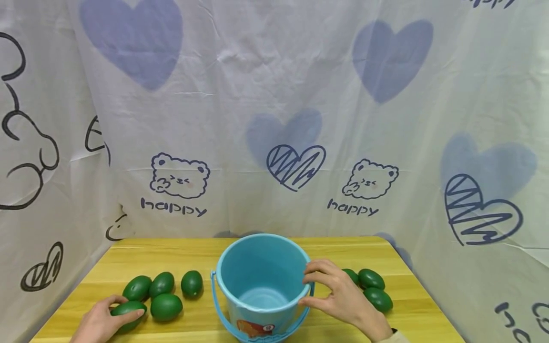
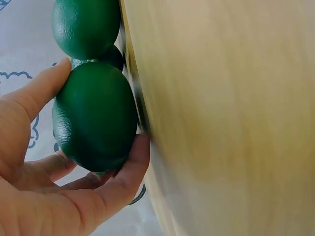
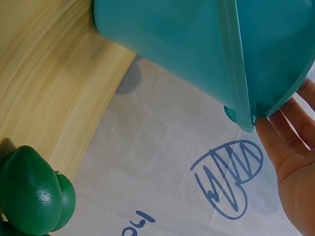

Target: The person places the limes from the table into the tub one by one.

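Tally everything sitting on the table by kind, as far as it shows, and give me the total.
Green fruit: 8 in sight
Bucket: 1
Total: 9

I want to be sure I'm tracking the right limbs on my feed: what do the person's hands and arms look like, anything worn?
Both the left hand and right hand are bare, with no gloves or rings visible. At the right wrist, a pale beige sleeve shows, with something dark at its edge, too small to identify. No left sleeve is in view.
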Available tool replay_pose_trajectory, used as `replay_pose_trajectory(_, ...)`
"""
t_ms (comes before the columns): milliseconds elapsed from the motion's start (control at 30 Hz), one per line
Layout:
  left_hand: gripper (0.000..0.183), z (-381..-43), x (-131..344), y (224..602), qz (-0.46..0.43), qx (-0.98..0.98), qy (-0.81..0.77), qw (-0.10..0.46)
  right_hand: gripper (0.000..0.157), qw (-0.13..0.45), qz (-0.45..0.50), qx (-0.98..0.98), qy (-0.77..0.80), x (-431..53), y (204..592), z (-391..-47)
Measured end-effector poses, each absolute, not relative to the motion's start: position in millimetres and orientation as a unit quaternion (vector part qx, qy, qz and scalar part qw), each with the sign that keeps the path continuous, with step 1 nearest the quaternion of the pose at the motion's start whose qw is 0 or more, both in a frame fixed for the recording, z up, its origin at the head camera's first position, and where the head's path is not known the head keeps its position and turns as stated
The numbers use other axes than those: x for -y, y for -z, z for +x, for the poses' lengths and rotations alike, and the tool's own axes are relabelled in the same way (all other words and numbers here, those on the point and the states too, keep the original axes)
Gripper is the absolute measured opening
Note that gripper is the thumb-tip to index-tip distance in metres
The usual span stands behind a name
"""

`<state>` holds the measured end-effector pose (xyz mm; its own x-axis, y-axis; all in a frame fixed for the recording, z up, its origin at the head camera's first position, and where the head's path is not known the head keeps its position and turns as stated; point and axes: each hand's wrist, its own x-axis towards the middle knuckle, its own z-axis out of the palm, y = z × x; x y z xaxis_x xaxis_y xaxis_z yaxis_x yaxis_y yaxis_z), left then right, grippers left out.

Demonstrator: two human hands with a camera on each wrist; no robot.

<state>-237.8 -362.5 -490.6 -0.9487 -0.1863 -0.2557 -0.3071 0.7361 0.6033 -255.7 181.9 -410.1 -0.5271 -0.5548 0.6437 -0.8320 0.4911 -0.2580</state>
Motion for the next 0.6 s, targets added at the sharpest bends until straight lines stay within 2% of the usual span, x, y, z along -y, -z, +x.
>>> replay_pose_trajectory(367, 0.088, -234, 356, 482, -0.143, -0.898, -0.414, 0.052, 0.029, 0.246, 0.419, 0.828, -0.281, -182, 409, -255)
replay_pose_trajectory(600, 0.086, -235, 351, 470, -0.133, -0.915, -0.379, 0.031, 0.029, 0.247, 0.420, 0.828, -0.278, -182, 410, -255)
